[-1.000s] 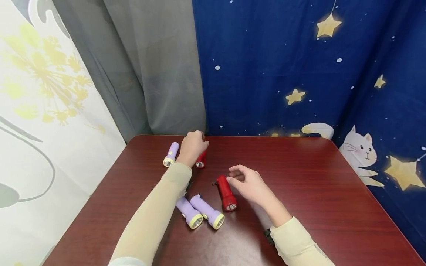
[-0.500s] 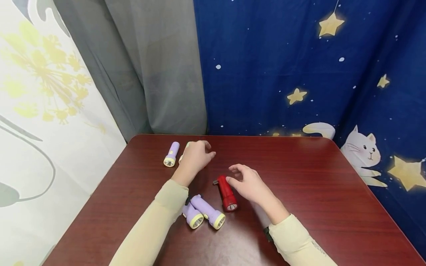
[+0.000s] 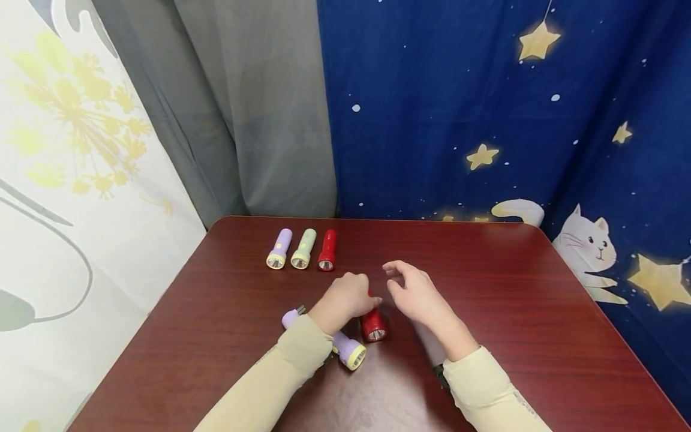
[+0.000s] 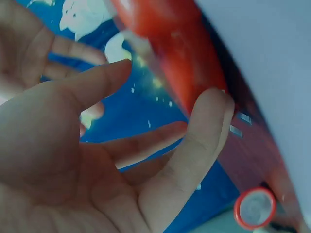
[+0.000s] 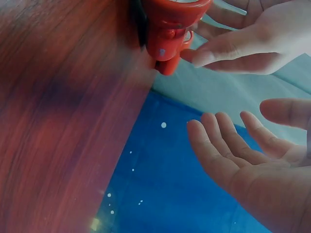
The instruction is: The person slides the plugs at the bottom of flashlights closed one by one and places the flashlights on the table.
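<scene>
My left hand [image 3: 345, 297] is over the nearer red flashlight [image 3: 374, 325], covering its back part. In the left wrist view, a fingertip of that hand [image 4: 97, 160] meets the red body [image 4: 184, 63], while the thumb stands away from it. My right hand [image 3: 418, 297] hovers to the right of this flashlight, fingers loosely bent and holding nothing; the right wrist view shows this hand [image 5: 262, 165] with its palm bare, below the red flashlight [image 5: 170, 22]. Two purple flashlights, one at the front [image 3: 349, 351] and one [image 3: 291, 317] largely hidden, lie by my left forearm.
Along the back left of the brown table [image 3: 486, 288] lie a purple flashlight [image 3: 282, 245], a pale green one [image 3: 305, 245] and a red one [image 3: 328, 247], side by side, lenses toward me. Grey and blue curtains [image 3: 432, 108] hang behind the table.
My left hand has left the back red flashlight and come forward and right to the nearer red one, uncovering the back row. My right hand has shifted slightly right.
</scene>
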`<action>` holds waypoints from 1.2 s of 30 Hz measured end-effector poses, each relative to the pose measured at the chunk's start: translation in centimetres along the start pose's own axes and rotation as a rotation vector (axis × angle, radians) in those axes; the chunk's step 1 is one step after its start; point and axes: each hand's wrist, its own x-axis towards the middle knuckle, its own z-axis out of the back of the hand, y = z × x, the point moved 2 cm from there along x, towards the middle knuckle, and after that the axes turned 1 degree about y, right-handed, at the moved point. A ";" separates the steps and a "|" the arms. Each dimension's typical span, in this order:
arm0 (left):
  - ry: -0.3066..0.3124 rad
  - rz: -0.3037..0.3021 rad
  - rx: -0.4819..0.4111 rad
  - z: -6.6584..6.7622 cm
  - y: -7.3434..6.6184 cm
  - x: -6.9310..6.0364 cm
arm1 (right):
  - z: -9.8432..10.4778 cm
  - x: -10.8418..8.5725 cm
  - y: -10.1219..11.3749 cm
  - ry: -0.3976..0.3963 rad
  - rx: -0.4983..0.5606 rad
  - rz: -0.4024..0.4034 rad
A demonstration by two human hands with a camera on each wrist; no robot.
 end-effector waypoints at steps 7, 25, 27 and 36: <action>0.017 0.010 -0.026 -0.8 -0.8 0.1 | 0.4 -0.3 -0.3 0.001 -0.005 -0.016; 0.236 0.056 -0.442 -0.9 0.6 0.8 | 0.0 -0.3 -0.5 0.027 0.021 -0.059; 0.240 0.051 -0.442 -0.7 0.7 0.6 | 0.0 -0.3 -0.5 0.024 0.021 -0.057; 0.178 0.000 -0.419 0.9 0.9 0.8 | 0.0 -0.3 -0.6 0.015 0.017 -0.049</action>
